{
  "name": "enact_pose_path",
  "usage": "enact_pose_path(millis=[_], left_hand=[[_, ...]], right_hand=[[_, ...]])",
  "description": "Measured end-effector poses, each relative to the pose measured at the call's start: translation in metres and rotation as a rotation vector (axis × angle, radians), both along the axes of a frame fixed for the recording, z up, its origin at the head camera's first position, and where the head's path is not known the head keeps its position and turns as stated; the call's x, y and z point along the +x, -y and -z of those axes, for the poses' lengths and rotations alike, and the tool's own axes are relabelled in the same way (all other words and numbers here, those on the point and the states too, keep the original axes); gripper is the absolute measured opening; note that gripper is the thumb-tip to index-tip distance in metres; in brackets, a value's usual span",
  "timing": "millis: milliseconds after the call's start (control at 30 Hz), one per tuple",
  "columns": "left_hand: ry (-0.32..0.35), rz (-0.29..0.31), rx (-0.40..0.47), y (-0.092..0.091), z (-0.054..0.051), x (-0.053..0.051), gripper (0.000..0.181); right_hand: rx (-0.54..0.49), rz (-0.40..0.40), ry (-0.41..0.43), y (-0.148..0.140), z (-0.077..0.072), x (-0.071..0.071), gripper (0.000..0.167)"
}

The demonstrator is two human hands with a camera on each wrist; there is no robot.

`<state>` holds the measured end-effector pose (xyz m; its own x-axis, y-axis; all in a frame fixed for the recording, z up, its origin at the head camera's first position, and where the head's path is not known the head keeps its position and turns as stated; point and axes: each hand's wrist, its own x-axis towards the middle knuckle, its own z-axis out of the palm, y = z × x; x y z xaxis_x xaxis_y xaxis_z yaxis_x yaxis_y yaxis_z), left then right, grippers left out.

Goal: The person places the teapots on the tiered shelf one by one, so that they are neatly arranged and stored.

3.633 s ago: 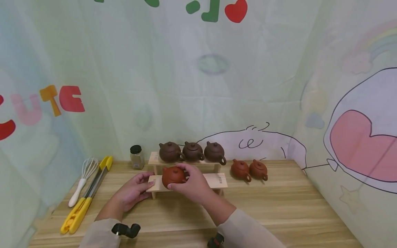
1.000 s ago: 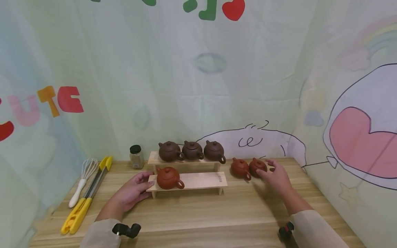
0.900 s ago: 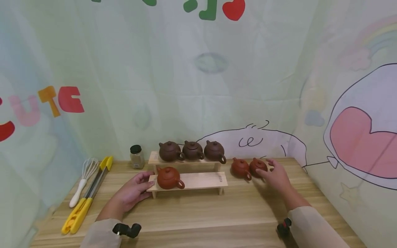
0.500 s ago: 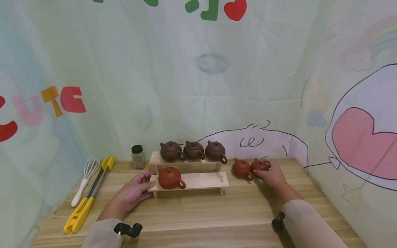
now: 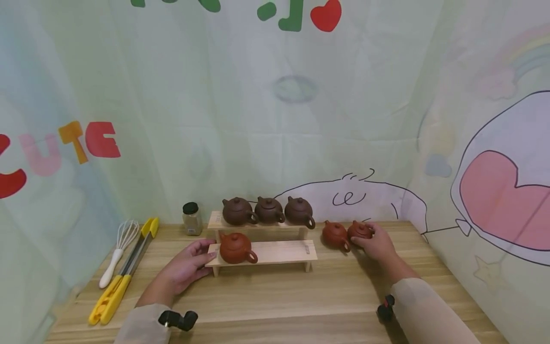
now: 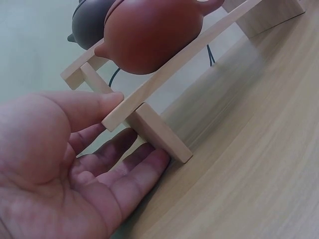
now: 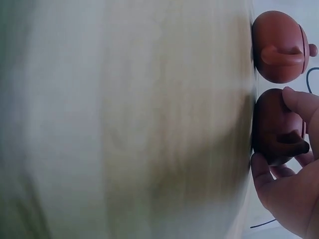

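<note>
My left hand (image 5: 186, 267) grips the left end of the lower shelf of a two-level wooden stand (image 5: 281, 253). In the left wrist view, the thumb lies against the end of the board, and the other fingers are curled in below it, by the leg.

My right hand (image 5: 378, 241) grasps the right-hand red teapot (image 5: 358, 230), which stands upright on the wood-grain surface (image 5: 279, 301), to the right of the stand. As recorded from the right wrist, the thumb is on one side of the body and the fingers are on the other, with the handle between them.

A second red teapot (image 5: 334, 234) stands upright just beside the grasped one, on its left; the right wrist view shows a narrow gap between the two.

A third red teapot (image 5: 235, 248) sits upright near the left end of the lower shelf, spout left and handle right. Three dark brown teapots (image 5: 268, 210) stand in a row along the upper shelf.

Left of the stand, a black-lidded jar (image 5: 192, 222) stands towards the back. Further left lie a white-handled whisk (image 5: 112, 263) and yellow-handled tongs (image 5: 122, 283), side by side. A printed pale green curtain (image 5: 258, 119) backs the surface.
</note>
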<state>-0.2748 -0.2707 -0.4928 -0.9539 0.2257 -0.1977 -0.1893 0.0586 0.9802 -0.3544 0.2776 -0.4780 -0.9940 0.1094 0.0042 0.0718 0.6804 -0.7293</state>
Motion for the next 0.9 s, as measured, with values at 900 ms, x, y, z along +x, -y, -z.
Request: enact_pose_path(millis=[900], left_hand=[[-0.007,0.002,0.005,0.001,0.001,0.0,0.064]], right_hand=[[-0.147,-0.105,-0.114,0.038,-0.044,0.089,0.084]])
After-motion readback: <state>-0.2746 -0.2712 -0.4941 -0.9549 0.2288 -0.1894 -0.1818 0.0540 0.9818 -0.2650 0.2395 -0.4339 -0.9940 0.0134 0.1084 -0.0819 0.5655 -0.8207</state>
